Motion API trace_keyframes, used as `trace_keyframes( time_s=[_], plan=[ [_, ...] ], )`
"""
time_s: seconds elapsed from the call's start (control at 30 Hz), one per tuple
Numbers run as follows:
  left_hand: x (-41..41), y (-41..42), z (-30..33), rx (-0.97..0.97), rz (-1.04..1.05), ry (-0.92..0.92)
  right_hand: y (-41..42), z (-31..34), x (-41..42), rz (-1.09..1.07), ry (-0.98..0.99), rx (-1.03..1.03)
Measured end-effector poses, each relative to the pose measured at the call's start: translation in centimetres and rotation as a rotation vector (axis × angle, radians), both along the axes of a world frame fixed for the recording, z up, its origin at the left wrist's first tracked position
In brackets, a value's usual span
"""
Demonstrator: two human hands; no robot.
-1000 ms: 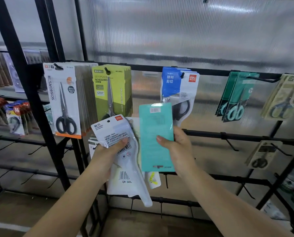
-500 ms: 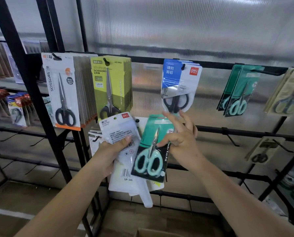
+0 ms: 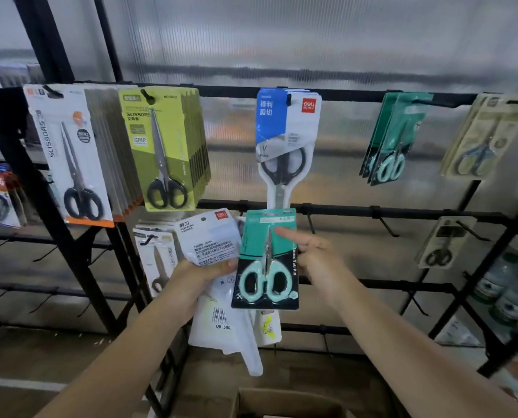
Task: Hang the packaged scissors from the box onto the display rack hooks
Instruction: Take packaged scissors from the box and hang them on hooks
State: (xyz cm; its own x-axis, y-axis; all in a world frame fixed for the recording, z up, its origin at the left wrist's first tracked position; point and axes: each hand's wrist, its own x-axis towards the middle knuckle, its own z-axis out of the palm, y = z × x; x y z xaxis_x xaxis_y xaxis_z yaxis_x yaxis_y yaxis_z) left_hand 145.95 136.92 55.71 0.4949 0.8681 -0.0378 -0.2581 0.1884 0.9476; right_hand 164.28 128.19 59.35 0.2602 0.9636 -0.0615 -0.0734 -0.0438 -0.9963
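**Ana:** Since half a second ago the teal scissors pack [image 3: 266, 260] has swung from a tilt to upright, face toward us, and it sits higher, its top edge now just under the middle rail [image 3: 402, 213].

**Ben:** Start at the left, then. What is the left hand [image 3: 205, 274] doing?

**Ana:** Its grip is closed on a stack of white scissors packs [image 3: 212, 245], thumb across the front one, printed backs showing. They hang down below that grip, touching the left edge of the teal pack.

**Ben:** And the teal one?

**Ana:** The right hand [image 3: 318, 260] holds it by the right edge, forefinger laid across the card front and the other fingers behind. So that grip is narrow, pinching the card.

**Ben:** How will it handle?

**Ana:** My guess is light and fairly stiff: a flat card with a plastic blister over the scissors, a bit slick on its face. Most of the weight sits low at the handles, so holding high, near the hang hole, should keep it from swinging.

**Ben:** Where does it belong?

**Ana:** Probably up and right of that grip, on the top hook carrying the matching teal packs [image 3: 393, 140]. The cardboard box [image 3: 285, 404] is below both hands.
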Motion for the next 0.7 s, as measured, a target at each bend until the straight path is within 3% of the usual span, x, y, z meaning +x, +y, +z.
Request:
trace_keyframes(
  time_s=[0.2, 0.4, 0.57, 0.7],
  plan=[
    [4.1, -1.7, -0.3, -0.033, -0.071, 0.07, -3.1, 0.6, 4.3, -0.167, 0.273, -0.084],
    [8.7, -4.1, 0.2, -0.054, -0.178, 0.142, -7.1, 0.7, 9.7, -0.242, 0.467, 0.048],
    [12.2, -6.3, 1.8, -0.013, -0.236, 0.146, -8.1, 3.1, 13.4, -0.39, 0.336, 0.095],
    [14.7, -7.3, 3.5, 0.041, -0.173, 0.098, -8.3, 7.6, 15.1, -0.44, 0.082, 0.197]
  ],
)
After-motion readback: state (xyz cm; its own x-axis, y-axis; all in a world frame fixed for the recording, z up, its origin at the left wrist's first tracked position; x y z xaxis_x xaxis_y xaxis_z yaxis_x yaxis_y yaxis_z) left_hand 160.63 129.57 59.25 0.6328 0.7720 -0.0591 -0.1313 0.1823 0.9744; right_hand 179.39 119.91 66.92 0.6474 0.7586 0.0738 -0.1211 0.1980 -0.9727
